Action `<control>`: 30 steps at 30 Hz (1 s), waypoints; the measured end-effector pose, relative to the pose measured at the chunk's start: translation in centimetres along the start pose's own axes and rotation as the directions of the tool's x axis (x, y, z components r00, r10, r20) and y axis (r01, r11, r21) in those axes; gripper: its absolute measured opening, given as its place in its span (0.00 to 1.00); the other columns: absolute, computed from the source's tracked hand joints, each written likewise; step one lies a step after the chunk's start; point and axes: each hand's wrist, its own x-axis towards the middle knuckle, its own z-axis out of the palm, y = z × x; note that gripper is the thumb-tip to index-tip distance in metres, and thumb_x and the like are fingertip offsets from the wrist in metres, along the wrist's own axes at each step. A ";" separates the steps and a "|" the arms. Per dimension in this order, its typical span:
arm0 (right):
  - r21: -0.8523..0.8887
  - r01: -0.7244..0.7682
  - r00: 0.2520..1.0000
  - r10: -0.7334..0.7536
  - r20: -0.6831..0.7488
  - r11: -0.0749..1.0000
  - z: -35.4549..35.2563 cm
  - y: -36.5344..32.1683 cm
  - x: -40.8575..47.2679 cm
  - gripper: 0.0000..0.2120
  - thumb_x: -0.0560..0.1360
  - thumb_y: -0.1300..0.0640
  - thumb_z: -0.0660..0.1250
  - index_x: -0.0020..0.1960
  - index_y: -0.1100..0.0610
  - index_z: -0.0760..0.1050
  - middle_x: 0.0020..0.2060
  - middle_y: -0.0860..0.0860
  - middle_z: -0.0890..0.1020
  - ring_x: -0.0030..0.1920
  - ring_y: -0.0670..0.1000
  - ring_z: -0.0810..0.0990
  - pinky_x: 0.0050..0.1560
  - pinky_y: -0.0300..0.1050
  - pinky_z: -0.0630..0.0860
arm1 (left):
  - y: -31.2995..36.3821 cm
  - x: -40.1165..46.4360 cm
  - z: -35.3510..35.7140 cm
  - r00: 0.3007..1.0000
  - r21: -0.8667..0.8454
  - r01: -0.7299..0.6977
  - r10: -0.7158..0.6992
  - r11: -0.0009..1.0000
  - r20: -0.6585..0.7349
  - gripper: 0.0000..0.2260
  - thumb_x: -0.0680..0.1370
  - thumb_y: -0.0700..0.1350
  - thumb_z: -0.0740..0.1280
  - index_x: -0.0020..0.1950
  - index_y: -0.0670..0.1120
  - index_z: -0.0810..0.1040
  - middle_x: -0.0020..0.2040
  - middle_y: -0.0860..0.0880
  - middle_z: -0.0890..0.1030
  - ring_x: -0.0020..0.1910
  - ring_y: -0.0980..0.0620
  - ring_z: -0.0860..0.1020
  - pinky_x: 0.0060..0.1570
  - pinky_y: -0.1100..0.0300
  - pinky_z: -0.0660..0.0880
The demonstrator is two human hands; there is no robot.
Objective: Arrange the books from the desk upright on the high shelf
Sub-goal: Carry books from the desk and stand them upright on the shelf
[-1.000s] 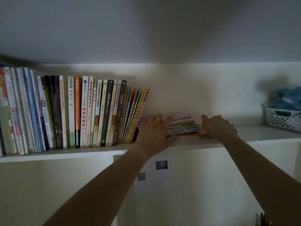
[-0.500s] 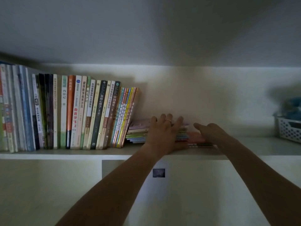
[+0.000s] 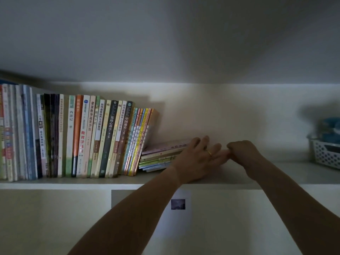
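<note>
A flat stack of thin books (image 3: 161, 155) lies on the high shelf (image 3: 73, 185), just right of the leaning upright row (image 3: 88, 137). The left hand (image 3: 197, 159) rests spread on the stack's right end; the right hand (image 3: 242, 151), fingers curled, meets it, its hold undeterminable. Tipping the stack upright may fan the slim volumes or topple the leaning row.
</note>
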 end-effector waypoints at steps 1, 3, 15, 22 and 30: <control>0.087 0.004 0.998 0.001 -0.061 0.996 -0.1 0.1 0.0 0.18 0.80 0.60 0.65 0.66 0.68 0.75 0.46 0.56 0.79 0.50 0.58 0.78 0.60 0.54 0.78 | 0.0 0.0 -0.1 1.000 0.013 0.016 -0.016 1.000 -0.014 0.19 0.84 0.43 0.60 0.75 0.51 0.70 0.68 0.39 0.75 0.63 0.30 0.72 0.59 0.38 0.72; 0.167 -0.016 0.979 0.049 -0.196 0.986 -0.2 0.6 -0.1 0.25 0.76 0.47 0.68 0.67 0.62 0.75 0.55 0.60 0.79 0.57 0.62 0.78 0.64 0.59 0.76 | -0.1 0.4 -0.6 0.997 0.065 0.081 -0.081 0.995 -0.004 0.20 0.82 0.45 0.64 0.75 0.54 0.68 0.71 0.39 0.71 0.68 0.27 0.69 0.63 0.34 0.70; 0.409 0.170 0.841 -0.349 0.414 0.896 11.5 0.5 -3.1 0.52 0.67 0.74 0.74 0.77 0.35 0.56 0.72 0.43 0.71 0.68 0.56 0.76 0.54 0.54 0.82 | -7.6 -1.1 -6.2 0.953 0.091 0.277 -0.286 0.956 0.099 0.27 0.79 0.50 0.65 0.78 0.55 0.65 0.76 0.39 0.66 0.68 0.36 0.70 0.54 0.42 0.74; 0.154 0.589 0.732 -0.604 0.313 0.793 20.7 -2.4 -3.6 0.62 0.53 0.39 0.84 0.80 0.45 0.55 0.72 0.48 0.71 0.70 0.51 0.74 0.67 0.57 0.76 | -11.7 -9.1 -10.6 0.873 0.150 0.480 -0.487 0.865 0.013 0.26 0.82 0.53 0.62 0.79 0.52 0.63 0.80 0.37 0.61 0.78 0.34 0.61 0.75 0.38 0.62; -0.263 0.633 0.773 -0.573 0.272 0.728 21.7 -2.5 -3.9 0.59 0.51 0.21 0.75 0.72 0.47 0.58 0.59 0.45 0.70 0.60 0.51 0.77 0.59 0.57 0.80 | -11.9 -19.7 -10.1 0.684 0.098 0.718 -0.724 0.689 0.083 0.32 0.83 0.66 0.55 0.84 0.55 0.55 0.85 0.44 0.46 0.83 0.44 0.44 0.81 0.43 0.46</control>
